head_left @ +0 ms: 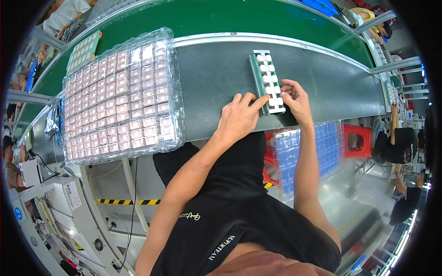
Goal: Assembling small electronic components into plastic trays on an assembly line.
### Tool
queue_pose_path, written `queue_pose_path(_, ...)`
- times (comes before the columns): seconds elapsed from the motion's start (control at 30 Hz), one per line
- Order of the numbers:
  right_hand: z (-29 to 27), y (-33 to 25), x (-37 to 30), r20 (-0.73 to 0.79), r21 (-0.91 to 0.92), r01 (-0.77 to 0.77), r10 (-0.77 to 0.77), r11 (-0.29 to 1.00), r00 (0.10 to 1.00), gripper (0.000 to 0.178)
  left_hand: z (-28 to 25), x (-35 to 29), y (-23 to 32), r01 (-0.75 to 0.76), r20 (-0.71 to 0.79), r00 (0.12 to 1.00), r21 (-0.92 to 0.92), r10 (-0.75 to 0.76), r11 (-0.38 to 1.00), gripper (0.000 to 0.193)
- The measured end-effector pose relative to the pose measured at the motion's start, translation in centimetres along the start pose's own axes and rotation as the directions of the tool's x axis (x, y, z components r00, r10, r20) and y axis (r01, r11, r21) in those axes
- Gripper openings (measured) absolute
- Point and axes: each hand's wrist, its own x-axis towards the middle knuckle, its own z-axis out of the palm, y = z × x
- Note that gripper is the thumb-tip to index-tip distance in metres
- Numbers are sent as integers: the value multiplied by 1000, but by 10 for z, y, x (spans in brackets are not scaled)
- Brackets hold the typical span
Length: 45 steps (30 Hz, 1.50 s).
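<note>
A long narrow green and white fixture [258, 80] lies on the dark bench, with a row of white rounded caps along its top. My left hand [238, 116] reaches its near end from the left; the index fingertip touches the caps there and the other fingers are bent and apart. At the fixture's right edge is my right hand [298, 103], fingers bent, with a gap between thumb and index fingertip. No part shows in either hand, though the left thumb is hidden. Left of my hands lies a clear plastic tray [176, 92] filled with rows of small pinkish parts.
A green board [85, 51] with pale pieces lies beyond the tray. The green conveyor [207, 24] runs behind the bench's metal rail. Below the bench, at right, are a blue-filled clear tray [306, 154] and a red stool [357, 140]. Other people work around the edges.
</note>
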Motion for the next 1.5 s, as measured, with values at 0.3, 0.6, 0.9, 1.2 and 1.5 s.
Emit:
queue_pose_path(0.3,-7,-4,3,70,-15,-48,49,999,996,47,0,4,3,10,10,1000,30,-11,999,47)
queue_pose_path(0.6,-10,-8,5,102,-26,-95,97,995,990,55,2,4,2,8,3,1000,18,-8,1000,47)
queue_pose_path(0.9,-9,-11,5,105,-41,-105,109,994,988,53,2,4,3,9,-1,1000,22,-9,1000,46)
queue_pose_path(1.2,-8,-10,7,108,-49,-78,83,996,991,48,2,6,3,7,-2,1000,29,-7,1000,45)
queue_pose_path(1.5,-7,-12,6,111,-55,-82,88,995,990,48,6,7,2,5,-29,1000,32,-4,999,42)
